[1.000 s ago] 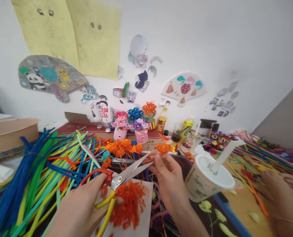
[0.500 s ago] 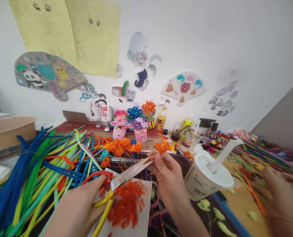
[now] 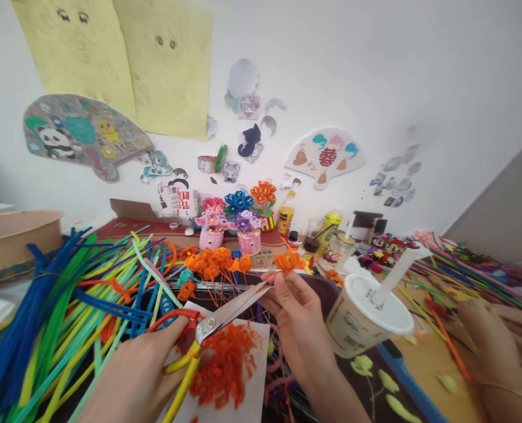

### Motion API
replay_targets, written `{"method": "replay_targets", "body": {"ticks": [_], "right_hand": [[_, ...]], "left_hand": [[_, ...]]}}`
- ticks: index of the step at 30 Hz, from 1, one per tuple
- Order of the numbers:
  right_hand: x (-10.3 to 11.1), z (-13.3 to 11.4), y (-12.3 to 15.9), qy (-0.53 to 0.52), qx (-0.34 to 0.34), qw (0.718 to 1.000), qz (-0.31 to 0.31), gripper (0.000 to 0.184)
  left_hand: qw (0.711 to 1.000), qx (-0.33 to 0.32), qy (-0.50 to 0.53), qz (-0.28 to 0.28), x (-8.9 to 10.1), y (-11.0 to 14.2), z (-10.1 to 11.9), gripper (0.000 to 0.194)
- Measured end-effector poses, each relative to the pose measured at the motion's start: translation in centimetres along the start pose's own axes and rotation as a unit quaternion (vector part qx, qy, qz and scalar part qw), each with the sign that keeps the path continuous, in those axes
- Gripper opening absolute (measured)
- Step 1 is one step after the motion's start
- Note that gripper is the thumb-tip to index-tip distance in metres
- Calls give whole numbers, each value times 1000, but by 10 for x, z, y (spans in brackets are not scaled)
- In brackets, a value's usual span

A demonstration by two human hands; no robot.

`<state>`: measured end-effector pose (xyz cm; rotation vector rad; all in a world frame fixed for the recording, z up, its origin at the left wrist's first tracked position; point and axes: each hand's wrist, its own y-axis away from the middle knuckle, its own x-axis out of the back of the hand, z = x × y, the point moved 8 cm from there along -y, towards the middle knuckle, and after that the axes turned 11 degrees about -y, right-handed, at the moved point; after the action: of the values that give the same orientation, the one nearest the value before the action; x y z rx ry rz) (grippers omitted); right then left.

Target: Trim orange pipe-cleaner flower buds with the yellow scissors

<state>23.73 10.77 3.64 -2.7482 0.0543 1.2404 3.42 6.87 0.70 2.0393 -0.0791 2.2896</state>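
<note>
My left hand (image 3: 140, 364) is closed round the handles of a pair of scissors (image 3: 208, 324), one handle loop red, the other yellow. Slightly parted, the blades point up and right, their tips at the fingers of my right hand (image 3: 302, 329). Those fingers pinch an orange pipe-cleaner flower (image 3: 289, 262) just under its bloom; its stem is mostly hidden by the hand. Below the blades, a heap of orange fuzzy clippings (image 3: 223, 367) covers part of a white sheet of paper (image 3: 257, 376). Several finished orange flowers (image 3: 212, 262) on thin stems lie just behind.
Loose pipe cleaners (image 3: 80, 311) in many colours fill the left side. A lidded paper cup (image 3: 353, 323) with a wide straw stands close to my right forearm. Another person's hands (image 3: 489, 335) are at the far right. Potted pipe-cleaner flowers (image 3: 249, 241) and bottles (image 3: 287, 214) line the wall.
The scissor blades have come slightly nearer my right hand's fingers, and the view has shifted a little. Both hands keep their hold. The other person's hands at the right have moved slightly.
</note>
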Motion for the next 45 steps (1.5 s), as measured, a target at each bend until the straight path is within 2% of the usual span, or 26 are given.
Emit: {"method": "replay_targets", "body": {"ticks": [9,21,30,33,36,39,42,45], "right_hand": [[3,4,-1,-2,-11,1000,6,18],[10,-9,-5,69,46,996,17,18],[12,-13,-6,75,50,995,44,23],[15,-15,-7,79,57,993,61,25],[20,-16,-8,69,55,993,83,25],[23,-13,-8,39,40,993,103,26],[24,-7,-7,0,19,993,116,29],[25,0,-3,-42,1,990,133,29]], "left_hand": [[1000,-5,-13,-5,7,-2,4,31],[999,-14,-26,-18,4,-3,2,30],[998,-12,59,-5,4,-3,5,22],[997,0,69,22,3,-5,-1,27],[995,3,71,75,7,-6,-7,36],[992,30,41,113,13,-5,-13,31],[984,49,7,170,23,1,-15,34],[981,33,2,193,24,5,-10,34]]}}
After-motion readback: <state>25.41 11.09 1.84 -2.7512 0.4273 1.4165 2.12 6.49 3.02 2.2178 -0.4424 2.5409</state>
